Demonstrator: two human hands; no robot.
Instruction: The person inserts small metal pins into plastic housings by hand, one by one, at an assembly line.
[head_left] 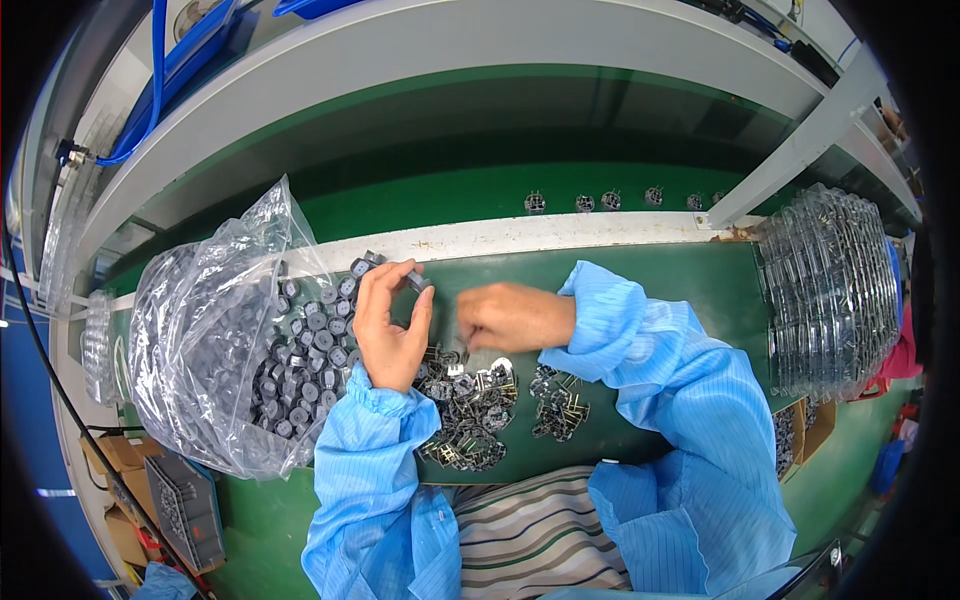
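Between the thumb and fingers of my left hand (388,325) is a small round grey plastic cap (418,281), held above the green table (600,255). My right hand (515,316) is just to the right of it, slightly blurred, with its fingers curled and pointing down; whatever they pinch is hidden. Under and in front of my hands lies a pile of small dark round parts with metal pins (470,420). A smaller cluster of the same pinned parts (560,408) lies to its right. Many loose grey caps (312,345) spread out left of my left hand.
A large clear plastic bag (190,340) of grey caps lies at the left. Clear plastic trays (830,290) are stacked at the right. Beyond a white rail (470,236), several pinned parts (611,200) stand on a green strip. A slanted grey post (790,145) rises at the back right.
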